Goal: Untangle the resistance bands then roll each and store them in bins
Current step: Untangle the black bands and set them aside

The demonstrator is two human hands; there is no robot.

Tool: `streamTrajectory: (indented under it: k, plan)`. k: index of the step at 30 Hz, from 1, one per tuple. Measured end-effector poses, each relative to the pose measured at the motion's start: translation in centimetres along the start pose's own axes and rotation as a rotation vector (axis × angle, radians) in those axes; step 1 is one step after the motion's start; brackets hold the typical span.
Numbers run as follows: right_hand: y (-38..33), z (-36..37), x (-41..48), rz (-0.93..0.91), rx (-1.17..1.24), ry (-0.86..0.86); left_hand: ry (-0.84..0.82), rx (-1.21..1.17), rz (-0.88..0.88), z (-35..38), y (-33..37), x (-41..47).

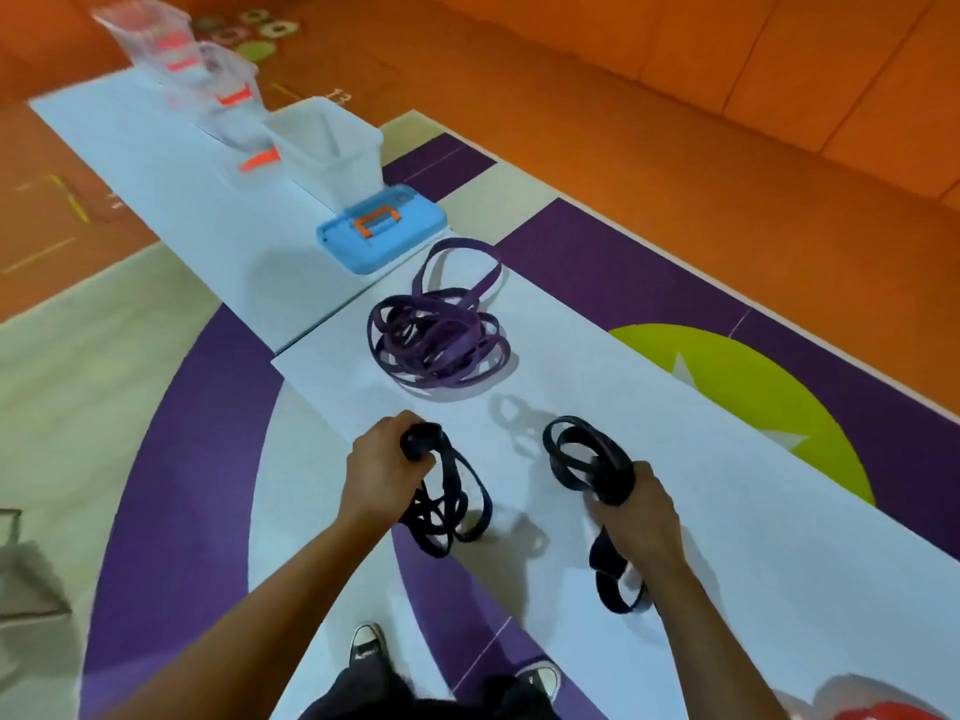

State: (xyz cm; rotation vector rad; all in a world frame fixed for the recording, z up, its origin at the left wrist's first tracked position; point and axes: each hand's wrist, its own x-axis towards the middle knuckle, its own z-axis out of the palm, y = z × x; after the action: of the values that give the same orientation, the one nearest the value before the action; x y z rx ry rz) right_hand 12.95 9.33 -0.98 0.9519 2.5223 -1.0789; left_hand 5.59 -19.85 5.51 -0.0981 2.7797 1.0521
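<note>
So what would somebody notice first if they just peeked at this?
Probably the two hands near the bottom: the left hand grips one bunch of dark bands and the right hand grips another bunch, both above the white table. Just beyond them a purple tangle of bands lies on that table. Farther off stand clear bins beside a blue lid.

1. Pile of bands is showing purple.
2. Dark bands are reading near-black navy.
3. Tabletop is looking pale blue-white, plain.
4. Bins are appearing clear, latches glowing orange.
5. Lid is showing light blue, its handle orange.
6. Floor is running purple, cream and orange blocks; circle is showing lime with white star.
</note>
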Motion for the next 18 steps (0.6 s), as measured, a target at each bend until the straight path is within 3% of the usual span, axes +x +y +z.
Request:
streamTrajectory:
  k: [14, 18]
  plan:
    - [-29.3, 12.0, -6.8, -0.254, 0.195, -0.04, 0.268, -0.161, 0.021, -21.8, -13.6, 5.3]
    - [-37.2, 17.9, -8.4, -0.306, 0.193, -0.109, 0.348, -0.158, -0.06, -27.7, -19.6, 6.9]
